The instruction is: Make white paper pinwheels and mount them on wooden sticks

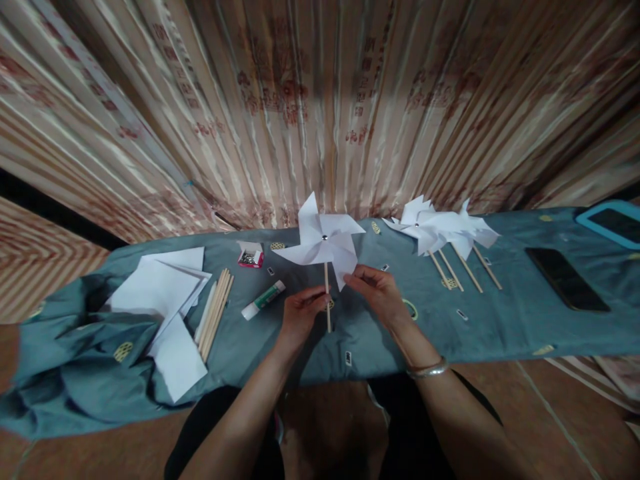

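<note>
The cloth-covered desk (500, 327) is backed by a curtain (280, 153). One pinwheel (317, 248) is held above it, stick (329, 323) pinched by the left grip (301, 312), blade (346, 257) by the right grip (379, 295). One glue stick (263, 300) is seen.

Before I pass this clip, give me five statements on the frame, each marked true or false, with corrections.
1. The left hand holds a pinwheel by its stick. True.
2. The right hand holds the glue stick. False: it touches one blade of the pinwheel; the glue stick lies on the cloth.
3. The red box is open. True.
4. The phone lies left of the paper. False: it lies far to the right of it.
5. Other pinwheels lie to the right of the held one. True.
</note>
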`<act>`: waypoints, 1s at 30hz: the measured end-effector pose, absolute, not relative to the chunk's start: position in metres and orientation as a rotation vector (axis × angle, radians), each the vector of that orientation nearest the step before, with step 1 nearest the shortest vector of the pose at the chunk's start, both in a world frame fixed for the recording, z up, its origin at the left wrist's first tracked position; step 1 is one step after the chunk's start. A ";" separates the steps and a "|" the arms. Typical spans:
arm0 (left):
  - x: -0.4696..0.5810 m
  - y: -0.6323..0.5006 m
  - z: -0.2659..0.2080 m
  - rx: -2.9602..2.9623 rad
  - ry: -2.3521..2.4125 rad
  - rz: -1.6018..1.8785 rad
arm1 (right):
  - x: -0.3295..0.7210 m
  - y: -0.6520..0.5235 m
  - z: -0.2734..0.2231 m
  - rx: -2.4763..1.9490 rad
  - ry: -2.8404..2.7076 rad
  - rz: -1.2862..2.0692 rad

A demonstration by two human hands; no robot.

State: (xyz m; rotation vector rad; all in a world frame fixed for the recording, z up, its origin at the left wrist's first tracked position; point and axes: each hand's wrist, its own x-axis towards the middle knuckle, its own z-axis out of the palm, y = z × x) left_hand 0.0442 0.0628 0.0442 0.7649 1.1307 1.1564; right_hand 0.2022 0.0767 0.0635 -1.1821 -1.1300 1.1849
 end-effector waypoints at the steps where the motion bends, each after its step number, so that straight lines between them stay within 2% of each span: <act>1: 0.044 0.063 0.044 0.762 1.126 1.154 | 0.201 0.076 0.063 -1.182 -1.130 1.196; 24: 0.045 0.062 0.040 0.758 1.124 1.155 | 0.190 0.071 0.060 -1.171 -1.155 1.252; 30: 0.045 0.063 0.043 0.801 1.113 1.159 | 0.190 0.069 0.058 -1.260 -1.326 1.084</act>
